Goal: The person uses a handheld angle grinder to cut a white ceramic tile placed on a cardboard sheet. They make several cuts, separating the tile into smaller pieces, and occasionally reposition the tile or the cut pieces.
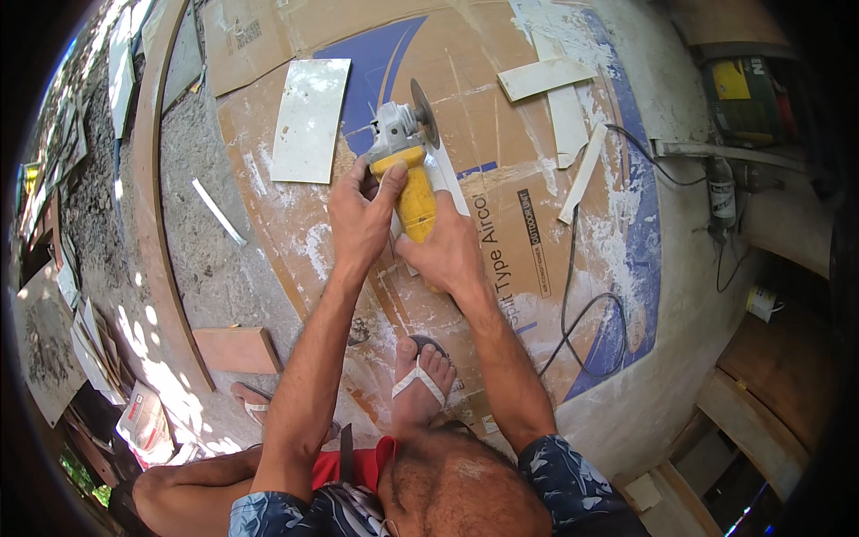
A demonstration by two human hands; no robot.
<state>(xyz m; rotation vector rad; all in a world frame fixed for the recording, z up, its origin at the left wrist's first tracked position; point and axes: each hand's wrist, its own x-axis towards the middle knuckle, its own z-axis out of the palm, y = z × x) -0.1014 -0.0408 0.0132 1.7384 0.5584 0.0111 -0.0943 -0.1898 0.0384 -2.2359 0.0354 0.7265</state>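
Left hand (360, 219): holds grinder (415, 206) near its head (392, 132);
Right hand (452, 251): wrapped around its body;
Disc (429, 116): right of head;
Panel (309, 121): on cardboard (474, 76), left of grinder

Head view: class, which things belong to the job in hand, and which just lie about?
In the job, it seems: yellow angle grinder, its disc, perhaps the pale tile.

Just lying about, apparently: reddish board, thin white strip, white bag.

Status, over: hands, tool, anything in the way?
Left hand, right hand gripping yellow-and-grey angle grinder. Round grey disc on its right side. Looped black cord lies right, clear of hands.
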